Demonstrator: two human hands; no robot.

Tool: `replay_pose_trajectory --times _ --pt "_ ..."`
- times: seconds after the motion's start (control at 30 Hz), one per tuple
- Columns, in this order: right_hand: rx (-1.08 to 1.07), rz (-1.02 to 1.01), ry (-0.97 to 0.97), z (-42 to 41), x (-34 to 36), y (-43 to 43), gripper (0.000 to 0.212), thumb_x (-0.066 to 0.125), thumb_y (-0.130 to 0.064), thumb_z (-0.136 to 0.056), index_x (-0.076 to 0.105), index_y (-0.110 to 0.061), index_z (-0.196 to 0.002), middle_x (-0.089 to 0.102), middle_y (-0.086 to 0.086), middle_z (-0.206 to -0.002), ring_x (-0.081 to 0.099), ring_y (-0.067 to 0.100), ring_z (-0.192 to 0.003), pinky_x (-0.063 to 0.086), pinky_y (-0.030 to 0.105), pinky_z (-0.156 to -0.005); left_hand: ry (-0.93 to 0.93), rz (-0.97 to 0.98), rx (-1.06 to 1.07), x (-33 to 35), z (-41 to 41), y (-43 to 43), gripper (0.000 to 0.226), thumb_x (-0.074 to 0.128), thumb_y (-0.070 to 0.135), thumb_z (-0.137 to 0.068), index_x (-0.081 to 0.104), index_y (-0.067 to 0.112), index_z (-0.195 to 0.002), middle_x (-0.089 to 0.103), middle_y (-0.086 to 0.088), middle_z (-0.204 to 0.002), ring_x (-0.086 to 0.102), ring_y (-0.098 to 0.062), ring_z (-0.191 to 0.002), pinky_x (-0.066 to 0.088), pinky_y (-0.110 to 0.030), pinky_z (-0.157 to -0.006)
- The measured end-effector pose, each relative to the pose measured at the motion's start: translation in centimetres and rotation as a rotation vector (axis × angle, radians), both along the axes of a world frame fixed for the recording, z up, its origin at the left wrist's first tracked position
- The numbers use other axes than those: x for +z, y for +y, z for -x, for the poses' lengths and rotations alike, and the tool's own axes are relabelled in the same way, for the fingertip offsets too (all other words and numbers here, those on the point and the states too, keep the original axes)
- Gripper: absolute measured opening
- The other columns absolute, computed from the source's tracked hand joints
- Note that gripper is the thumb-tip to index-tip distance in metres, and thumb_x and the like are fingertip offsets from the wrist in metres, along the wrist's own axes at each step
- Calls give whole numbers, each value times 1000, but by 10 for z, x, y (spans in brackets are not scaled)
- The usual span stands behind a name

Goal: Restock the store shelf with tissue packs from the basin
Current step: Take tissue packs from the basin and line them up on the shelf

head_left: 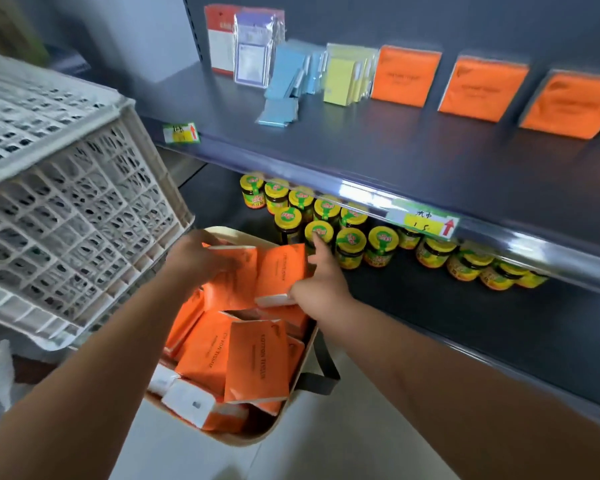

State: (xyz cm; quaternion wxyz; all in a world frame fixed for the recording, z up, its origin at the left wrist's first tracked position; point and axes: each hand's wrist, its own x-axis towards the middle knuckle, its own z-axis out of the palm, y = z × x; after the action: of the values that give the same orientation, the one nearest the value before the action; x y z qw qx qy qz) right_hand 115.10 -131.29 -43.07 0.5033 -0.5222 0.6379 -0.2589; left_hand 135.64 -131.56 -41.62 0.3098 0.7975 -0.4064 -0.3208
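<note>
Basin (246, 441) down low is stuffed with orange tissue packs (257, 362), right hand (317, 285) pinches one pack (283, 268) above the pile, left hand (194, 258) lies blurry over its neighbour (246, 263) so can't tell the grip, and more shelf packs (407, 77) stand at the back of the shelf (395, 157).

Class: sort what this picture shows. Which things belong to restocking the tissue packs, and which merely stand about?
Job: basin; orange tissue packs in it; raised pack pinched by right hand; left hand; upper shelf; shelved orange packs.
Standing about: white crate; yellow-lidded jars; blue packs; yellow packs.
</note>
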Motion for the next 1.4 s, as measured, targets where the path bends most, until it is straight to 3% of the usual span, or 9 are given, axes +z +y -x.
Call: replay_pose_trajectory --times 0.1,0.27,0.43,0.6,0.8,0.9,1.0,1.23,1.4 --pt "-69 4 -77 11 14 -1 86 68 -3 -79 40 -32 -154 54 -4 -138 57 19 -125 53 45 -103 -29 109 46 18 6 7 45 85 40 -54 67 18 -89 64 -7 -80 61 -25 -71 52 -35 -64" --pt "-180 15 -266 39 52 3 35 67 -3 -72 77 -24 -97 75 -2 -92 71 22 -94 60 42 -90 85 270 70 58 29 24 30 78 37 -61 65 16 -78 66 -6 -82 64 -24 -77 55 -42 -71" --pt "-111 241 -356 97 105 13 54 62 6 -81 71 -29 -122 73 -8 -110 68 10 -100 56 40 -99 263 311 57 88 66 42 17 75 18 -89 72 18 -106 76 -12 -100 73 -21 -84 63 -43 -73" --pt "-110 434 -347 181 160 16 55 61 12 -86 64 -16 -133 67 -8 -120 64 10 -113 52 30 -102 373 370 9 120 142 39 16 74 20 -93 68 13 -105 73 -10 -95 72 -23 -83 60 -33 -62" --pt "-181 576 -107 278 222 43 42 59 6 -82 71 -32 -97 73 -17 -95 69 2 -91 52 23 -85 550 347 -37 174 266 24 11 70 16 -95 61 20 -93 68 -10 -97 66 -24 -80 58 -34 -67" --pt "-226 607 -82 299 222 60 46 54 8 -84 71 -32 -102 68 -23 -93 63 -9 -89 49 15 -80 640 310 -11 191 299 17 12 72 11 -94 61 14 -96 64 -11 -88 61 -25 -73 58 -33 -61" --pt "-236 548 -102 303 218 52 45 53 8 -86 72 -28 -105 70 -18 -97 66 0 -92 52 22 -81 474 352 0 201 296 11 19 76 15 -91 57 16 -96 63 -13 -95 60 -25 -70 56 -31 -50" --pt "-211 542 -160 294 223 4 45 54 10 -86 72 -25 -108 73 -18 -95 68 -9 -81 53 15 -78 512 440 102 195 261 10 15 73 13 -92 61 22 -87 64 -6 -87 60 -23 -74 58 -38 -71" --pt "-200 508 -211 279 199 -31 46 58 6 -88 72 -25 -119 75 -12 -108 70 10 -105 56 38 -97 494 504 281 187 253 -12 33 75 23 -84 70 14 -116 73 -8 -107 69 -21 -78 62 -35 -68"
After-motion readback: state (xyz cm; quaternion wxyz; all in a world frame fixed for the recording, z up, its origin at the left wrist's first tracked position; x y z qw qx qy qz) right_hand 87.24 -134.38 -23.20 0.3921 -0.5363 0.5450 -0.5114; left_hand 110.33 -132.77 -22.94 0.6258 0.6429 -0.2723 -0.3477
